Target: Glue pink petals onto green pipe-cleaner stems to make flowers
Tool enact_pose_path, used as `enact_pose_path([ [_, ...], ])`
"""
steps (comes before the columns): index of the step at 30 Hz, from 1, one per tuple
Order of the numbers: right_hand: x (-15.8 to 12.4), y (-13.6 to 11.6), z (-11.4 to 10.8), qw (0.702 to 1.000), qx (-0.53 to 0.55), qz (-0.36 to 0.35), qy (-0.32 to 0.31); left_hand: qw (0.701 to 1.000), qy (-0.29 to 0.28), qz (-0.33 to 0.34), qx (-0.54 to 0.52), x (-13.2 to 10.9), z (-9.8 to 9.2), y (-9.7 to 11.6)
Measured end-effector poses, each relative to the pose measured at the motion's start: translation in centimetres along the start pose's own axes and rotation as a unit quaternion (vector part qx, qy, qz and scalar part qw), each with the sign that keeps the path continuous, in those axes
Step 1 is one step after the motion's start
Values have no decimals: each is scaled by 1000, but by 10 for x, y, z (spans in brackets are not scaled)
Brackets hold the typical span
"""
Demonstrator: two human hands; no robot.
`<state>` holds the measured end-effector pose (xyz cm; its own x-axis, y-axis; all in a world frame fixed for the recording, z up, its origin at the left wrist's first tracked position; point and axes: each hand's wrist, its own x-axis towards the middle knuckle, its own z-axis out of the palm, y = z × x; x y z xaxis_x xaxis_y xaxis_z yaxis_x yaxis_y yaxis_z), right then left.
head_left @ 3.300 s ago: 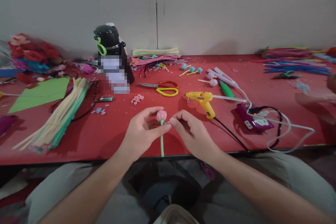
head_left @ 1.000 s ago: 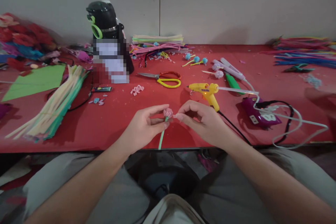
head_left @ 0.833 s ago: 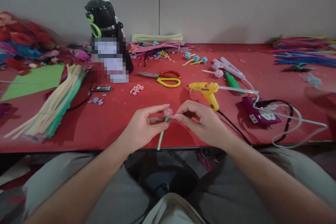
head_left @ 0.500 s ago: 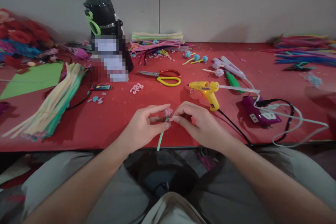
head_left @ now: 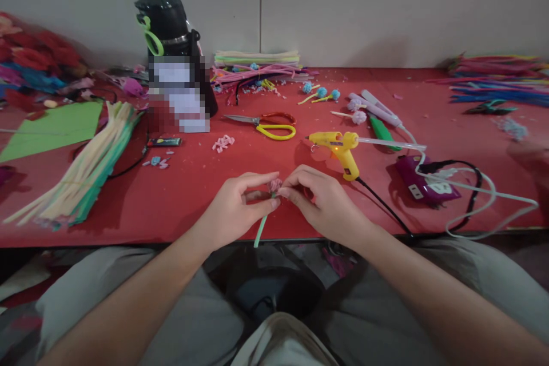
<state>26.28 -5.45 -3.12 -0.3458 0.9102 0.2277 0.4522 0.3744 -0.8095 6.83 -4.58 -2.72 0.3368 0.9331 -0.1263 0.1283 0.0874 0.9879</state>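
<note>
Near the front edge of the red table, my left hand (head_left: pixel 240 203) pinches a small pink flower (head_left: pixel 275 185) on a green stem (head_left: pixel 259 232), which hangs down past the table edge. My right hand (head_left: pixel 315 197) is closed at the flower's right side, its thumb and fingertips pressed together; what they grip is too small to make out. A yellow glue gun (head_left: pixel 341 148) lies behind my right hand. Small pink pieces (head_left: pixel 223 143) and scissors (head_left: pixel 274 126) with red and yellow handles lie behind my left hand.
A black bottle (head_left: pixel 165 20) stands at the back left. Pale and green stems (head_left: pixel 86 171) lie at the left. A purple power block (head_left: pixel 424 181) with looping cables lies at the right, and another person's hand (head_left: pixel 529 153) is blurred at the right edge.
The lower end of the green stem has swung slightly left. Both my hands keep nearly the same place and hold at the flower.
</note>
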Motion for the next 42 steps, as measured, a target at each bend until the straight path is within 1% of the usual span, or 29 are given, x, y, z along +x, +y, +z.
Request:
enact_pose_path([
  [5, -1, 1, 0, 1000, -21, 10, 4, 1000, -1, 3, 8, -1, 1, 1],
  [9, -1, 3, 1, 999, -37, 9, 10, 1000, -2, -2, -6, -2, 1, 2],
  [15, -2, 3, 0, 997, -62, -24, 35, 996, -1, -47, -70, -2, 2, 3],
  [19, -4, 0, -4, 997, -43, -43, 57, 994, -1, -66, -88, -1, 3, 6],
  [24, -4, -1, -6, 997, -19, -58, 46, 999, 2, -43, -26, -2, 2, 10],
  [26, -3, 0, -4, 997, -16, -58, 52, 999, 2, -35, -10, -2, 2, 11],
  [30, -3, 1, -2, 997, -18, -51, 63, 999, -2, -36, 2, -3, 2, 11],
  [35, -2, 0, -2, 997, -27, -43, 60, 1000, -4, -23, 15, -2, 3, 9],
  [42, -2, -1, -2, 997, -26, -34, 63, 1000, -6, -26, -8, -1, 3, 7],
])
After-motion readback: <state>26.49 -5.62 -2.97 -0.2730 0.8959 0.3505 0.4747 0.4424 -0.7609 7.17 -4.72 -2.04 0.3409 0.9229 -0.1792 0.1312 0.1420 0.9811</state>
